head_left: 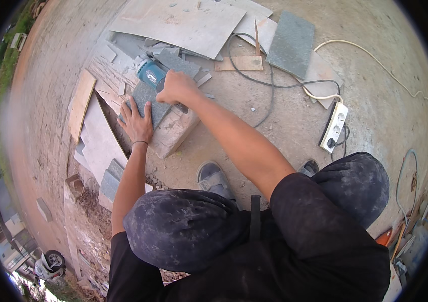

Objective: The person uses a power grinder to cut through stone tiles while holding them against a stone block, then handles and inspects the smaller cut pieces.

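My right hand (176, 88) is wrapped round a teal angle grinder (148, 73), whose head is over the upper end of a grey-green stone tile (158, 113). My left hand (136, 121) rests on that tile's left part, fingers spread. The tile lies on a pale, dusty block (174, 133). The grinder's disc is hard to make out. Broken grey pieces (174, 60) lie just beyond the grinder.
Pale slabs (179, 25) and another grey-green tile (289, 43) lie beyond. A white power strip (333, 128) with cables is at right. Boards (83, 103), slabs and rubble lie left. Tools (400, 236) are at lower right, a parked scooter (48, 264) at lower left.
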Demonstrator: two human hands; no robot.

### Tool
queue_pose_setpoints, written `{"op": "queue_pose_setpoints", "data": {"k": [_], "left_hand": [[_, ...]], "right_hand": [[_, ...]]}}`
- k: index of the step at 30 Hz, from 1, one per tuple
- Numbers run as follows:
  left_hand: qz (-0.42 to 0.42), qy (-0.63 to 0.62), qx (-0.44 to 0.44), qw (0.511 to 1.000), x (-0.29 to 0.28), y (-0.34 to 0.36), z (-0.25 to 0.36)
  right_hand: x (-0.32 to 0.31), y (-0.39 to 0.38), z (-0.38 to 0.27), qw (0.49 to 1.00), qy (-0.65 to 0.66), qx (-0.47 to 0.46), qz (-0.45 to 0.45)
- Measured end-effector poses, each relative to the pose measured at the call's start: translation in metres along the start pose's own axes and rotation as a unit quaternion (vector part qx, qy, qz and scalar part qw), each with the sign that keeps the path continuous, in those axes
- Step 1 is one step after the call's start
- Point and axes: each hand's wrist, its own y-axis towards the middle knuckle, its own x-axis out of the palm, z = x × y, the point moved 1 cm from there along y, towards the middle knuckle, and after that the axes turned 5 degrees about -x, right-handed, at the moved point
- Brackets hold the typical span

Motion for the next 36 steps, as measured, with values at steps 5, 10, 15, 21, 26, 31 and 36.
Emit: {"op": "queue_pose_setpoints", "data": {"k": [5, 10, 15, 21, 26, 31, 36], "left_hand": [[0.006, 0.002, 0.0, 1.0, 0.001, 0.001, -0.001], [0.007, -0.001, 0.001, 1.0, 0.002, 0.001, -0.001], [0.003, 0.003, -0.002, 1.0, 0.0, 0.001, -0.001], [-0.001, 0.0, -0.005, 1.0, 0.0, 0.0, 0.001], [0.001, 0.001, -0.007, 1.0, 0.0, 0.001, 0.001], [0.0, -0.002, -0.009, 1.0, -0.001, 0.0, 0.001], [-0.001, 0.003, -0.013, 1.0, -0.001, 0.0, 0.002]], "right_hand": [[0.002, 0.001, 0.002, 1.0, 0.003, 0.002, -0.006], [0.001, -0.003, 0.003, 1.0, 0.008, 0.001, -0.008], [0.005, -0.003, 0.005, 1.0, -0.002, 0.002, 0.004], [0.003, -0.008, 0.005, 1.0, 0.007, 0.013, -0.01], [0.003, -0.011, 0.005, 1.0, 0.008, 0.009, -0.003], [0.004, -0.013, 0.009, 1.0, 0.007, 0.01, -0.005], [0.005, -0.016, 0.011, 1.0, 0.003, 0.005, 0.008]]}}
